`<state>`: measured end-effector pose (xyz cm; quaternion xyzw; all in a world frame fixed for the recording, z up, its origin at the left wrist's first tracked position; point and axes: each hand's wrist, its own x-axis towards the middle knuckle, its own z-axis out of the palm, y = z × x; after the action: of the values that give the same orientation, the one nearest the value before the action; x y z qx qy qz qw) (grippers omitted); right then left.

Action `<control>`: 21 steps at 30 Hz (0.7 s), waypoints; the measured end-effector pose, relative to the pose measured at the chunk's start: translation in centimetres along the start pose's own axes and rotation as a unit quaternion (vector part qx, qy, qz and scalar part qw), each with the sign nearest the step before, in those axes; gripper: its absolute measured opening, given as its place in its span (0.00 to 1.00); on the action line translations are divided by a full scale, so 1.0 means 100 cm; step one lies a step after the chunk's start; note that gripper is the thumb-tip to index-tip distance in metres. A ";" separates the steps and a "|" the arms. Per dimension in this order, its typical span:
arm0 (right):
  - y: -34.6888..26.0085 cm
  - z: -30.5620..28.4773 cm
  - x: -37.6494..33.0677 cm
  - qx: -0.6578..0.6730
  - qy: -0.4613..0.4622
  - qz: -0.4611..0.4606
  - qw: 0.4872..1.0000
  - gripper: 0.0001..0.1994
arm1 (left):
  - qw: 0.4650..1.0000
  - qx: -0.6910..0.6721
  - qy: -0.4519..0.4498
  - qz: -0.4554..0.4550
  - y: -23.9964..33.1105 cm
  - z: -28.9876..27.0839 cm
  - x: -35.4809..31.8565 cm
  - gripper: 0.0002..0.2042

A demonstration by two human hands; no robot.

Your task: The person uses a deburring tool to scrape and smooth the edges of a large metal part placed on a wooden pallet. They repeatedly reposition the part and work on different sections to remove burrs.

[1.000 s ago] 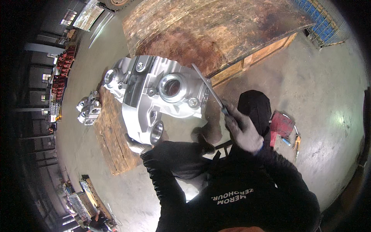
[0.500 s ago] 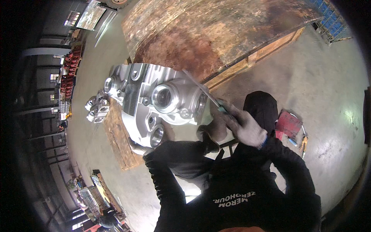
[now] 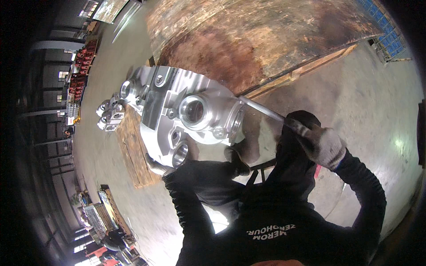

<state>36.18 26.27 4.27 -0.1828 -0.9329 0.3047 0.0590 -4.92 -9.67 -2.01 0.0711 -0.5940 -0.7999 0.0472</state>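
A large silvery machined metal casting (image 3: pixel 171 104), with several round bores, lies tilted in front of me at the edge of the wooden table. My right hand (image 3: pixel 326 146), in a grey glove, is closed around the handle end of a long, slim metal file (image 3: pixel 264 108). The file's far end reaches the casting's right edge, beside the ringed bore. At the casting's lower left edge is my left hand (image 3: pixel 159 167), also gloved and curled against the metal; my sleeve and the casting hide part of its fingers.
The stained wooden table (image 3: pixel 284 40) spreads beyond the casting. To the left, a smaller casting (image 3: pixel 110 116) rests by a wooden board (image 3: pixel 135 155). My bent knee (image 3: pixel 295 137) is beneath the file. A blue wire crate (image 3: pixel 386 37) stands far right, and red parts (image 3: pixel 80 73) line the far left.
My right hand has moved right and outward, drawing the file back along the casting's right edge. My left hand stays at the casting's lower edge. The red box on the floor is now mostly hidden.
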 end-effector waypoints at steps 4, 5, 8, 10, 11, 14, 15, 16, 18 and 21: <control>0.002 0.001 0.020 0.013 0.047 -0.060 0.997 0.25 | 0.999 -0.024 -0.025 0.006 -0.005 -0.019 0.016 0.22; 0.004 0.000 0.026 0.012 0.020 -0.046 0.999 0.25 | 1.000 -0.005 -0.020 0.012 -0.006 -0.017 0.016 0.24; 0.006 0.003 0.013 0.011 0.020 -0.039 0.999 0.25 | 0.999 -0.029 -0.006 -0.021 -0.005 -0.008 0.008 0.26; -0.003 -0.010 0.001 0.004 0.033 -0.029 0.999 0.24 | 0.999 -0.047 -0.013 -0.018 -0.002 -0.009 0.009 0.23; -0.011 -0.014 0.002 -0.003 -0.001 0.006 1.000 0.24 | 0.999 -0.041 -0.027 0.000 -0.007 -0.017 0.018 0.21; -0.005 -0.007 0.018 0.000 -0.013 -0.022 1.000 0.25 | 0.998 -0.033 -0.040 0.026 -0.014 -0.032 0.028 0.19; -0.007 -0.011 0.017 -0.019 -0.028 -0.010 0.999 0.25 | 0.998 -0.048 -0.033 0.016 -0.016 -0.035 0.029 0.19; -0.008 -0.012 0.013 -0.019 -0.013 -0.013 1.000 0.25 | 0.998 -0.065 -0.028 0.002 -0.017 -0.027 0.025 0.19; -0.011 -0.011 0.004 -0.015 0.022 -0.018 0.999 0.25 | 0.998 -0.043 -0.040 -0.010 -0.010 -0.008 0.012 0.21; -0.012 -0.006 0.010 0.000 0.050 -0.030 0.998 0.25 | 0.999 -0.037 -0.020 0.010 -0.010 -0.015 0.019 0.20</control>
<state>35.02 26.03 5.45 -0.1699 -0.9336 0.2936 0.1152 -6.55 -11.07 -3.51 0.0474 -0.5656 -0.8220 0.0466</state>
